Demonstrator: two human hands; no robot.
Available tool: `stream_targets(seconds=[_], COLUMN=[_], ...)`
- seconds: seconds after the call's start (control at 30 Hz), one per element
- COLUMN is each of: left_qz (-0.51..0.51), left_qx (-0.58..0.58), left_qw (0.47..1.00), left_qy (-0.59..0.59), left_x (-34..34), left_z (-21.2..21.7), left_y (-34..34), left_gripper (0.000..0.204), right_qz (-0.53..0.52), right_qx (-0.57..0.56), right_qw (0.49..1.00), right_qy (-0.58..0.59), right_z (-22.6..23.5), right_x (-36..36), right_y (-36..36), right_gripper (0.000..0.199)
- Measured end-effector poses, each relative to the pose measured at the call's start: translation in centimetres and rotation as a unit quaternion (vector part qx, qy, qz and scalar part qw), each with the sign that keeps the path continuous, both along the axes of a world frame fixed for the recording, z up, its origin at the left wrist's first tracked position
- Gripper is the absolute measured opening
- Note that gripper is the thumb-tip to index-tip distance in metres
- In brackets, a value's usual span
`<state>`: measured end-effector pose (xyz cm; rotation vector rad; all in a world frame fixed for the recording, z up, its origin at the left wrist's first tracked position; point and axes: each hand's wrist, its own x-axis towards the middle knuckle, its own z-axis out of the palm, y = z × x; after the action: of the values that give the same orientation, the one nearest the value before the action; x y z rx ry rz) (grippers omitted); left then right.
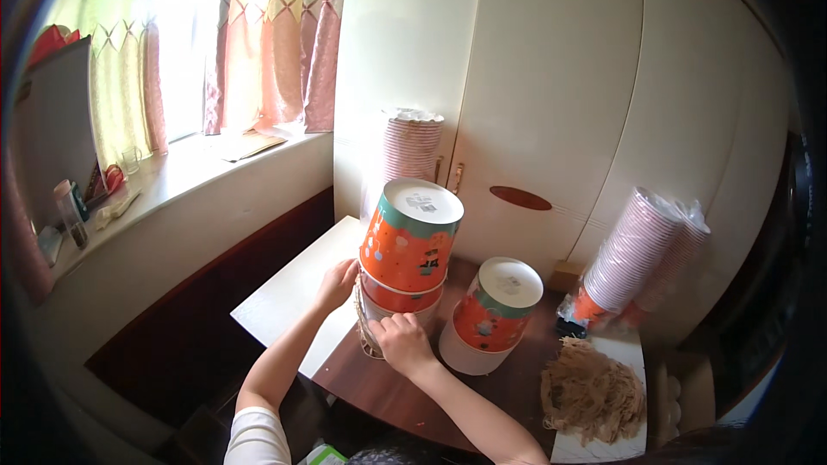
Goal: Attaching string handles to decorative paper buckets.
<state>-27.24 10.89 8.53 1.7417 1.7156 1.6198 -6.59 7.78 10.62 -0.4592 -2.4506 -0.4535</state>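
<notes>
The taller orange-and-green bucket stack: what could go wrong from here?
The taller stack might tip if the left hand at its side or the right hand at its front pushes too hard. The shorter stack stands just to the right of the right hand, so a sideways swing could bump it.

Wearing a white, creased sleeve [258,437] ending near the left elbow [252,397]; bare on left forearm [289,346], left hand [337,285], right forearm [472,411] and right hand [401,343].
</notes>
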Motion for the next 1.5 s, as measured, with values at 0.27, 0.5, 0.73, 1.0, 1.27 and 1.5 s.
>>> stream_targets(seconds=[0.27,0.5,0.73,1.0,1.27,1.5], left_qz=[-0.107,-0.128,-0.061,-0.004,0.186,0.086], left_qx=[-0.161,-0.164,-0.171,-0.219,0.169,0.117], left_qw=[0.900,0.867,0.890,0.931,0.940,0.925], left_qy=[-0.390,-0.453,-0.417,-0.291,0.232,0.351], left_x=[1.5,1.7,-0.4,1.3,6.0,10.1], left_z=[0.7,-0.5,-3.7,-2.9,8.0,10.4], left_y=[-1.5,-2.3,-1.1,-1.9,-4.6,-1.0], left_gripper=[0.007,0.009,0.013,0.021,0.058,0.046], right_qz=[-0.030,-0.066,-0.101,-0.088,0.095,0.500], right_qx=[0.013,-0.044,-0.039,-0.214,-0.341,-0.511], right_qw=[0.998,0.995,0.994,0.971,0.927,0.623], right_qy=[-0.053,-0.055,-0.030,-0.052,0.126,0.316], right_z=[-2.8,-5.1,-4.6,-5.6,3.0,17.0], right_x=[-0.9,0.2,2.4,6.7,10.6,18.0], right_y=[-0.2,-0.3,0.6,1.9,-1.9,-12.1], right_gripper=[0.030,0.039,0.040,0.044,0.033,0.039])
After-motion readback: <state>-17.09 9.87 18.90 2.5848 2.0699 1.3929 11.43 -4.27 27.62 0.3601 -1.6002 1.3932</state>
